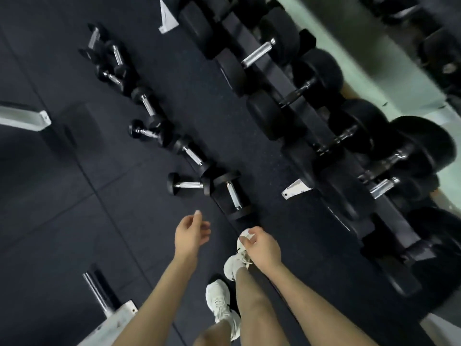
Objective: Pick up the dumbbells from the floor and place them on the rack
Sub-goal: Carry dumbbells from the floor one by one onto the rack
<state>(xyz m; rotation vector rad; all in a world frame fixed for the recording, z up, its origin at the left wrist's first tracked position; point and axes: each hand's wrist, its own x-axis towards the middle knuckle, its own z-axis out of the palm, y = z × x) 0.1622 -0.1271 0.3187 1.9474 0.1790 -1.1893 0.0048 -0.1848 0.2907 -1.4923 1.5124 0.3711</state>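
Several black dumbbells with chrome handles lie in a loose line on the dark rubber floor, running from upper left toward the middle. The nearest and largest one [232, 194] rests just beyond my hands, with a smaller dumbbell [188, 184] touching its left end. My left hand [190, 234] hangs empty, fingers loosely curled, below the small one. My right hand [262, 247] is also empty, fingers slightly bent, over my white shoe. The dumbbell rack [389, 211] runs diagonally along the right, loaded with large black dumbbells.
My two white sneakers [222, 305] stand on the floor at bottom centre. A white rack foot [295, 189] juts out onto the floor near the big dumbbell. Grey bench or machine frames sit at the left edge [25, 117] and bottom left [109, 318].
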